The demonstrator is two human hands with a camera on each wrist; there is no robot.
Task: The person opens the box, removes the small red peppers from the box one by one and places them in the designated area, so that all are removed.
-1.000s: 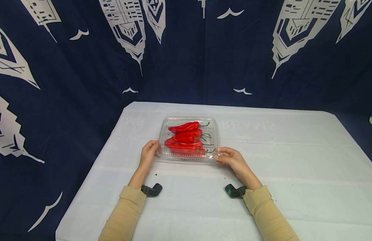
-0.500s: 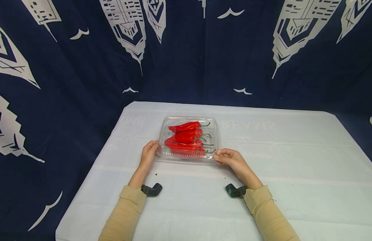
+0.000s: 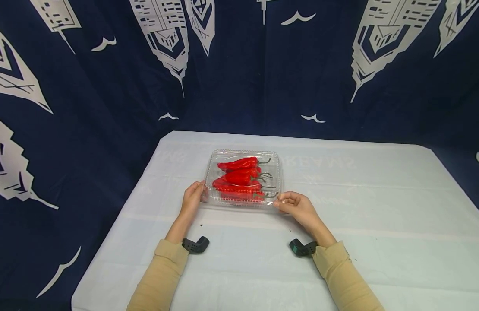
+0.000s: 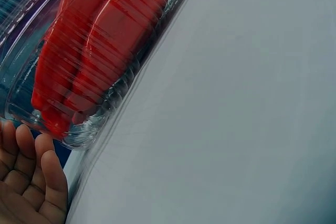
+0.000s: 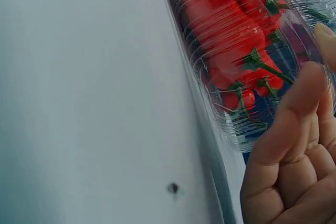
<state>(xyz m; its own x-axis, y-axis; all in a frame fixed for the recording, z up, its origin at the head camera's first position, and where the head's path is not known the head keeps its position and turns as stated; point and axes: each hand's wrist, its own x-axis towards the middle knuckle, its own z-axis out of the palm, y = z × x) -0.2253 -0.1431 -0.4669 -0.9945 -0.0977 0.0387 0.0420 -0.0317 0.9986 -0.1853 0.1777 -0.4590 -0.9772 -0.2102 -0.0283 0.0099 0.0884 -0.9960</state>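
Observation:
A clear plastic clamshell container [image 3: 243, 152] rests on the white-covered table with its lid down. Through the plastic show several red peppers [image 3: 239, 177], their green stems pointing right. My left hand [image 3: 192, 198] is at the container's front left corner. In the left wrist view, the left fingers [image 4: 25, 153] are fairly straight, their tips against the plastic end wall; the thumb is out of that view. At the front right corner, my right hand [image 3: 299, 207] pinches the edge between thumb and forefinger. The right wrist view shows its other fingers [image 5: 304, 166] folded toward the palm.
White cloth [image 3: 379, 207] covers the table, with a few small dark specks near the wrists. A dark blue curtain [image 3: 263, 86] printed with white buildings and birds hangs behind and to the left. Each wrist wears a black camera mount [image 3: 196, 245].
My right thumb and fingers shift slightly at the front right corner of the container. The left hand, the container and the peppers stay in place.

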